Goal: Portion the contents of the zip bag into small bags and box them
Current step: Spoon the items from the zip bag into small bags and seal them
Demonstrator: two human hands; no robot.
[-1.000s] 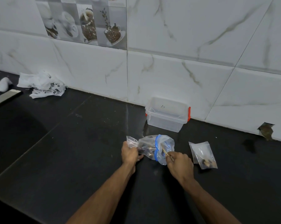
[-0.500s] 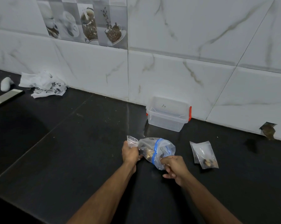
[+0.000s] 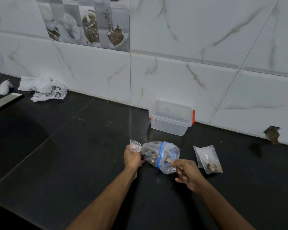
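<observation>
Now: left hand point(image 3: 132, 156) grips small clear bag point(image 3: 135, 145); right hand point(image 3: 186, 171) pinches piece from blue-zip clear bag point(image 3: 162, 155). Advice: keep small bag mouth open, drop piece straight in.

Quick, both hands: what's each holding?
Left hand: grips small empty bag and zip bag.
Right hand: pinches a stick-like piece at the zip bag's mouth.

A faint handwritten mark on the box lid point(image 3: 166, 110) (illegible); print on the crumpled wrapper point(image 3: 45, 87) unreadable.
</observation>
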